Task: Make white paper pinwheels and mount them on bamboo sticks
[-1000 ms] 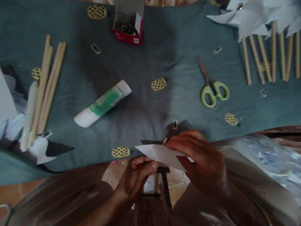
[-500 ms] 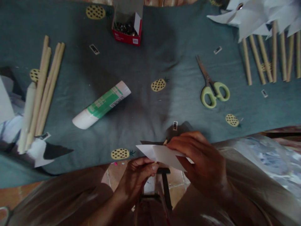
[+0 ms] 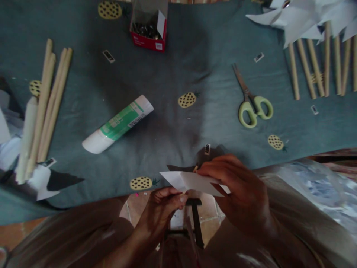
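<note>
A folded piece of white paper (image 3: 195, 181) with pointed corners, like a pinwheel, is held between my two hands at the table's near edge. My left hand (image 3: 164, 204) pinches its lower edge between thumb and fingers, where a tiny pale tip shows. My right hand (image 3: 241, 186) is closed round the paper's right side, its index finger by a small tan tip (image 3: 196, 168) whose rest is hidden. Further off lie green-handled scissors (image 3: 252, 104) with blades shut, and a white tube with a green label (image 3: 119, 124).
Tan sticks (image 3: 51, 108) lie at left beside white paper pieces (image 3: 46, 182). A red open box (image 3: 149, 41) of small shiny metal pieces stands at the back. Several white pinwheels on sticks (image 3: 306, 22) lie at upper right. A pineapple-print cloth (image 3: 217, 111) covers the table.
The paper's right flap has shifted slightly upward as my right hand bends it. My left hand keeps its pinch. The view has moved a little; the table things lie as before.
</note>
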The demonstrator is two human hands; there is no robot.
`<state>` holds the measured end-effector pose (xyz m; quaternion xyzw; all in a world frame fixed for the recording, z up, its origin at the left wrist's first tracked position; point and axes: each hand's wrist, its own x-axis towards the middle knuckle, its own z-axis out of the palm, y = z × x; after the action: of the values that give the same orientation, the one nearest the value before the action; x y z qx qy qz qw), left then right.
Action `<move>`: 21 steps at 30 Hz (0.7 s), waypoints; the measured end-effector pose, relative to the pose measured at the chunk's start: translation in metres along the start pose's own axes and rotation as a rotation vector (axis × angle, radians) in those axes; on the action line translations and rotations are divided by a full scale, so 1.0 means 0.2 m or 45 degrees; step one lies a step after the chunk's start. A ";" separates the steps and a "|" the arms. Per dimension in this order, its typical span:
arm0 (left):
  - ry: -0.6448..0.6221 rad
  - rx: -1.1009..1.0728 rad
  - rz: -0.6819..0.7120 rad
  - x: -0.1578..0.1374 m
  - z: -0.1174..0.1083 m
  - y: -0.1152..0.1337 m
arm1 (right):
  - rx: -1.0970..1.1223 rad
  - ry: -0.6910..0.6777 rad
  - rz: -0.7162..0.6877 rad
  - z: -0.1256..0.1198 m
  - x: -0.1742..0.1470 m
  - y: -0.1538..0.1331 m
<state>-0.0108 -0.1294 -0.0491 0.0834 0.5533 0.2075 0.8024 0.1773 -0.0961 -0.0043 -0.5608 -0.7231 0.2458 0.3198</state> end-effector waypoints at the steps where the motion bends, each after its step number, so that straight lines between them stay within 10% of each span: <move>1: 0.004 -0.005 0.007 0.00 0.00 0.00 | 0.020 0.012 0.025 0.00 0.00 0.00; 21: 0.057 -0.073 -0.070 -0.03 0.10 0.10 | 0.055 -0.537 0.669 -0.08 0.24 -0.01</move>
<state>0.0005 -0.1113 -0.0290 0.0404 0.5669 0.2029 0.7974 0.1803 -0.0505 0.0177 -0.6578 -0.5986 0.4458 0.1008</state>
